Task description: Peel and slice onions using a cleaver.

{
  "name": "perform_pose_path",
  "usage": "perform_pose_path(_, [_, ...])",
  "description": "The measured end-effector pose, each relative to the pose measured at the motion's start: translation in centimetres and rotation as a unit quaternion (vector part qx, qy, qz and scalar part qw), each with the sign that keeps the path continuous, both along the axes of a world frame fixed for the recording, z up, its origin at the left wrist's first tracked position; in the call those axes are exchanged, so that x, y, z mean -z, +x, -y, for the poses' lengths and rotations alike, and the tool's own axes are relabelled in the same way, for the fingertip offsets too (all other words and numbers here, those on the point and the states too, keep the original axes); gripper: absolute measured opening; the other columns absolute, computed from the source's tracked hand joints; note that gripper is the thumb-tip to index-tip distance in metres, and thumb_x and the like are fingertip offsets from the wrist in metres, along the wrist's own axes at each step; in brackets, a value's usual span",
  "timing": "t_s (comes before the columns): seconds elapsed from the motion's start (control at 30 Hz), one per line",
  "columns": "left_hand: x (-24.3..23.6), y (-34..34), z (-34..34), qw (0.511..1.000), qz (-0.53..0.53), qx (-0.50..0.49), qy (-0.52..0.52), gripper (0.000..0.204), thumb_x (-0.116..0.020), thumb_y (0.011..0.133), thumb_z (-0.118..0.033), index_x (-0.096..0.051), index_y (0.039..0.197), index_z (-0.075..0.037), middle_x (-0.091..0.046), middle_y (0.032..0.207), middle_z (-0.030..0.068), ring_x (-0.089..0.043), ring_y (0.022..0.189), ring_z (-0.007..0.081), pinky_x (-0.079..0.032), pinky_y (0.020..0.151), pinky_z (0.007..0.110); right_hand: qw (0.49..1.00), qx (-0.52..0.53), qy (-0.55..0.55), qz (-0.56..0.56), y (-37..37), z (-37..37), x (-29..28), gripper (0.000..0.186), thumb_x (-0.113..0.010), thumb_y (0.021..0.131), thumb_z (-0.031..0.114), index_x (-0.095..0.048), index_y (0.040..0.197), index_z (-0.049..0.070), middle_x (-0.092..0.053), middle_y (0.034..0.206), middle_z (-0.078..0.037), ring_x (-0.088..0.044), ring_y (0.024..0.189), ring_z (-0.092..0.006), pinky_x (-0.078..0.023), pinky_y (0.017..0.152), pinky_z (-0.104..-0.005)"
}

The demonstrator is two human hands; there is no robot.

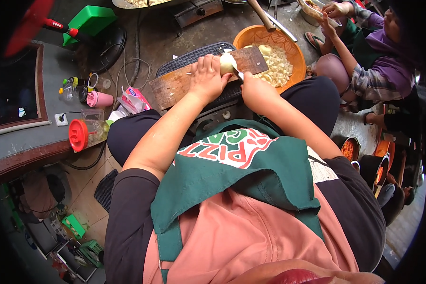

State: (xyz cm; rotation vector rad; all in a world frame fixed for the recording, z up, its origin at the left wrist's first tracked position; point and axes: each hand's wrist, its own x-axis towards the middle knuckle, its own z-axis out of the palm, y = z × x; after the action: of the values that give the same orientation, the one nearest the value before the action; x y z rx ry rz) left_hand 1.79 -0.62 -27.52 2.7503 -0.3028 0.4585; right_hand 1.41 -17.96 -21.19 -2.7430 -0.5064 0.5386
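A worn wooden cutting board [171, 88] lies slanted across a dark woven-textured surface [194, 59] in front of my knees. My left hand [207, 79] presses on the board, its thumb and fingers gripping a pale, round, peeled vegetable [227, 63] that looks like a potato. In my right hand [259, 92] is a knife [238, 71], its blade against the vegetable's right side. My fist hides most of the handle. Beyond the board's right end, an orange basket [296, 59] holds many pale diced pieces [275, 71].
A wooden handle [261, 15] and a long light-coloured tool [284, 29] rest across the basket's far rim. At the right, another person [364, 61] sits handling food. Bottles, a pink cup [100, 99] and a red-lidded jar [79, 135] stand left. A metal stove [199, 13] is ahead.
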Motion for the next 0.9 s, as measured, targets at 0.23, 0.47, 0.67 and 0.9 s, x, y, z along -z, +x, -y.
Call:
perform_pose_path(0.23, [0.1,0.1,-0.1,1.0,0.016,0.006,-0.01,0.055,-0.068,0.079,-0.038,-0.047,0.117,-0.004,-0.048,0.115,0.0127,-0.046,0.106,0.0318,-0.036,0.091,0.045,0.999,0.015,0.039,0.033,-0.5,0.1,3.7,0.019,-0.047,0.09,0.013,-0.047,0.099,-0.003,-0.065,0.081,-0.027,-0.066,0.076,-0.0423,-0.052,0.068,-0.0503])
perform_pose_path(0.47, [0.3,0.0,-0.3,1.0,0.009,-0.008,-0.001,0.055,-0.068,0.078,-0.041,-0.048,0.115,-0.006,-0.048,0.112,0.0105,-0.045,0.107,0.0288,-0.035,0.091,0.043,0.997,0.016,0.044,0.061,2.0,3.3,2.7,0.027,-0.052,0.091,0.023,-0.048,0.099,-0.002,-0.065,0.084,-0.027,-0.064,0.081,-0.0431,-0.05,0.074,-0.0522])
perform_pose_path(0.67, [-0.2,0.0,-0.2,1.0,-0.016,-0.011,-0.01,0.052,-0.067,0.08,-0.04,-0.049,0.115,-0.007,-0.047,0.112,0.0108,-0.045,0.107,0.0297,-0.036,0.091,0.044,0.986,0.16,0.033,0.018,6.3,8.8,2.6,0.031,-0.049,0.09,0.028,-0.054,0.105,0.002,-0.065,0.094,-0.025,-0.064,0.09,-0.0408,-0.047,0.083,-0.0509])
perform_pose_path(0.9, [-1.0,-0.2,0.0,0.999,-0.042,-0.023,-0.006,0.052,-0.065,0.082,-0.039,-0.048,0.118,-0.006,-0.048,0.114,0.0121,-0.045,0.11,0.0312,-0.037,0.092,0.046,0.989,0.079,0.084,0.088,2.7,5.9,2.1,0.031,-0.051,0.092,0.031,-0.053,0.1,0.001,-0.064,0.088,-0.027,-0.061,0.087,-0.0443,-0.047,0.076,-0.0525])
